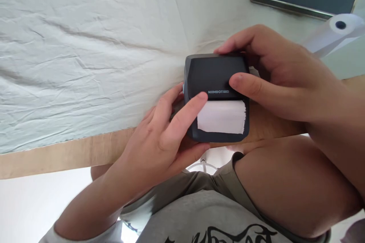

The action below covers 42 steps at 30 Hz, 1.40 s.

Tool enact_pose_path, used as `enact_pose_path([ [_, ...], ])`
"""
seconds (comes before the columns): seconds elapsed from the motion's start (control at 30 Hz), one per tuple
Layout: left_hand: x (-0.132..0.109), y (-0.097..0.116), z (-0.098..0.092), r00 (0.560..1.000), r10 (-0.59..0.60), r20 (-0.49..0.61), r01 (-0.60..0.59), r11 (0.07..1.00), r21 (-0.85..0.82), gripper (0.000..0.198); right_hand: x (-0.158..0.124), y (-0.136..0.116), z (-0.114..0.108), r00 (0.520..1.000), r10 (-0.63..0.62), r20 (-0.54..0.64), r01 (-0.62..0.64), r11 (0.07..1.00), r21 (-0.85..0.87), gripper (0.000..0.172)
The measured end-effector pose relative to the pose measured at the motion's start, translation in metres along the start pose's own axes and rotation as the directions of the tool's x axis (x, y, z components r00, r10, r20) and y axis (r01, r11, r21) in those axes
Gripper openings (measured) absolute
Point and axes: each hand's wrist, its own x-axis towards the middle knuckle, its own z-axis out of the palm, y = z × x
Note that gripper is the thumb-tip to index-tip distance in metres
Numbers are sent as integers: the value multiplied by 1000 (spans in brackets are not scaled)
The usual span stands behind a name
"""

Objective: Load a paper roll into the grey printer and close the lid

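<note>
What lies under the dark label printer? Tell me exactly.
The dark label printer rests at the table edge, on wrinkled white cloth and bare wood. Left hand and right hand grip its sides. Its underside is hidden. White paper sticks out in front.

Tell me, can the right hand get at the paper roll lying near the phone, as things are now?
Probably yes. The paper roll lies just beyond the right hand with nothing between them, but that hand now grips the label printer and would have to release it.
</note>
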Motion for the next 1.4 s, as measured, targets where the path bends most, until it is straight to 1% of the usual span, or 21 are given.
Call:
enact_pose_path([
  [0.1, 1, 0, -1, 999, -10, 34, 8, 999, 47, 74, 2, -1, 0, 999, 35, 4, -35, 998, 47, 47],
  [0.27, 3, 1, -3, 1000, -8, 24, 6, 997, 82, 68, 6, -2, -1, 998, 57, 29, -59, 994, 95, 53],
  [0.4, 2, -1, -2, 1000, 18, 5, -18, 997, 70, 68, 9, -4, -4, 991, 108, 79, -117, 986, 122, 54],
  [0.47, 2, -1, -1, 1000, 10, -4, -10, 999, 51, 67, 11, -4, -6, 988, 110, 104, -121, 988, 98, 52],
  [0.53, 2, 0, 0, 1000, -22, -15, 23, 999, 31, 67, 11, -4, -5, 988, 95, 125, -106, 991, 80, 51],
  [0.6, 1, 2, 2, 998, -52, -24, 52, 998, 18, 66, 10, -2, -3, 988, 69, 138, -84, 991, 102, 54],
  [0.7, -1, 3, 4, 996, -77, -34, 78, 997, 21, 67, 6, 1, 3, 992, 44, 121, -61, 989, 136, 60],
  [0.83, -4, 3, 8, 997, -45, -63, 46, 999, 15, 70, -2, 2, 7, 997, 61, 45, -64, 994, 85, 63],
  [0.93, -5, 1, 9, 997, -45, -59, 45, 999, -1, 79, -9, 4, 4, 999, 40, 12, -41, 999, 26, 63],
  [1.03, -6, 1, 9, 997, -38, -66, 39, 999, 7, 87, -13, 7, 0, 1000, 20, 1, -20, 1000, 12, 65],
  [1.2, -4, 1, 9, 998, -13, -67, 15, 999, 30, 75, -13, 14, 0, 999, 47, 15, -48, 999, 11, 67],
  [1.3, -3, 1, 8, 997, -23, -69, 25, 999, 30, 74, -14, 11, 0, 998, 57, 14, -57, 998, 13, 68],
  [1.33, -3, 1, 7, 997, -29, -66, 31, 999, 24, 75, -16, 8, -1, 998, 55, 2, -55, 998, 6, 66],
  [1.4, -2, 0, 3, 999, -32, -39, 32, 999, 9, 77, -22, 4, -6, 995, 58, -87, -58, 998, -2, 61],
])
